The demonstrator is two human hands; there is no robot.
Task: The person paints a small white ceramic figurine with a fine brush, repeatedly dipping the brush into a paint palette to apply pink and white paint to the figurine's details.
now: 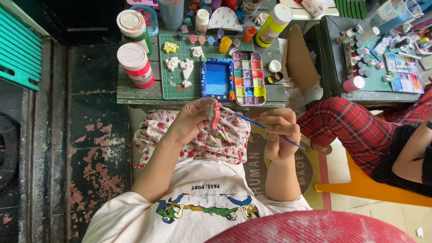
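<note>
a: what's the left hand point(191, 120) got?
b: its fingers pinch a small pink figurine point(215, 114) over the lap, near the desk point(135, 92). looks light, stiff, chippable, so hold its dry edges.
a: right hand point(280, 132)?
b: fingers pressed round a thin blue brush point(265, 128), tip at the figurine.

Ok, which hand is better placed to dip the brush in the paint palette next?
Probably the right hand: it holds the blue paintbrush, and the paint palette lies just ahead. The left hand is occupied holding the pink figure.
</note>
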